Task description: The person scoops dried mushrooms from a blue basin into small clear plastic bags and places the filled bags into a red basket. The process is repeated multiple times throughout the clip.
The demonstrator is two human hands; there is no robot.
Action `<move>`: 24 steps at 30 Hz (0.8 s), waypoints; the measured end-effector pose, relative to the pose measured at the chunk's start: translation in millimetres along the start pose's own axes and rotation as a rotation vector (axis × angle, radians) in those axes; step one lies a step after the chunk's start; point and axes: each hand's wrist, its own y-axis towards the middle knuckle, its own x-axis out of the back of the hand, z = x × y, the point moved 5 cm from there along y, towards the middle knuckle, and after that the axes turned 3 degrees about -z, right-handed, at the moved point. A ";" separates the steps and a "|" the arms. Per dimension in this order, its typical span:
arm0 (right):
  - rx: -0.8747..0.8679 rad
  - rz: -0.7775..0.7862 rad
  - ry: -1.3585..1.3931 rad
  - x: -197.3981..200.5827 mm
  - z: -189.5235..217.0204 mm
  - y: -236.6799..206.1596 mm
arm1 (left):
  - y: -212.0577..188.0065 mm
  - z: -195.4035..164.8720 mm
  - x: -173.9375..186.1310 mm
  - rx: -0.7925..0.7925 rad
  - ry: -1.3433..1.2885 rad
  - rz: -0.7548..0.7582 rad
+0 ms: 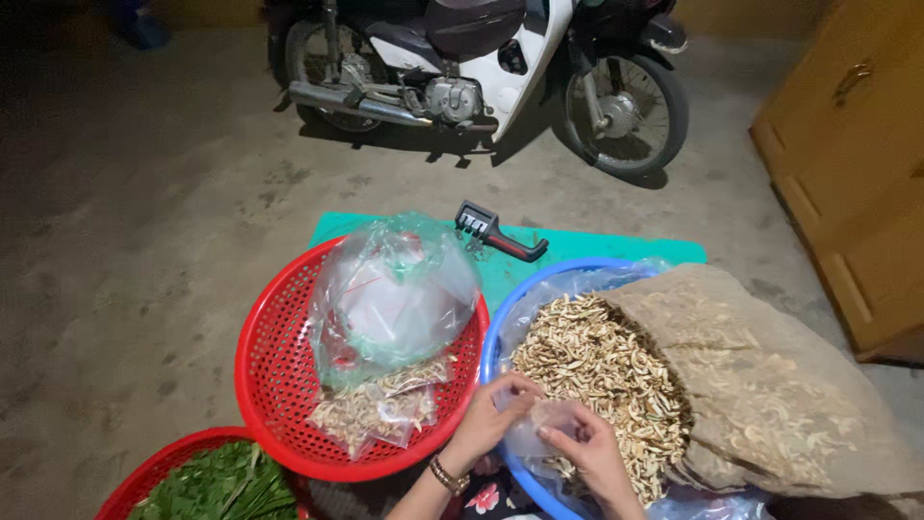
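Your left hand and right hand both pinch a small clear plastic bag, fingers closed on its film, just above the near rim of the blue basin. The basin holds a sack of pale dried slices. Beside it, a red basket carries a puffed clear bag with slices at its bottom.

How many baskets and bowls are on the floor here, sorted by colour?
Red baskets: 2, the big one holding a clear plastic bag, and one at the bottom edge holding green leaves.
Blue bowls: 1, its rim around the dried pale slices, where both the left hand and the right hand hold a small clear bag.
Total: 3
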 end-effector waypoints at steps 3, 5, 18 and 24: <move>-0.031 -0.147 -0.204 34.3 -17.3 -4.0 | 7.9 9.8 32.3 0.077 0.219 -0.057; -0.045 -0.254 -0.204 60.4 -29.4 -1.9 | 13.3 13.2 70.8 0.000 0.711 -0.122; -0.072 -0.328 0.010 79.8 -91.6 4.9 | 38.5 90.3 130.5 0.241 1.278 0.390; 0.010 -0.278 -0.092 79.6 -92.4 4.9 | 31.3 88.1 116.3 -0.075 1.453 0.134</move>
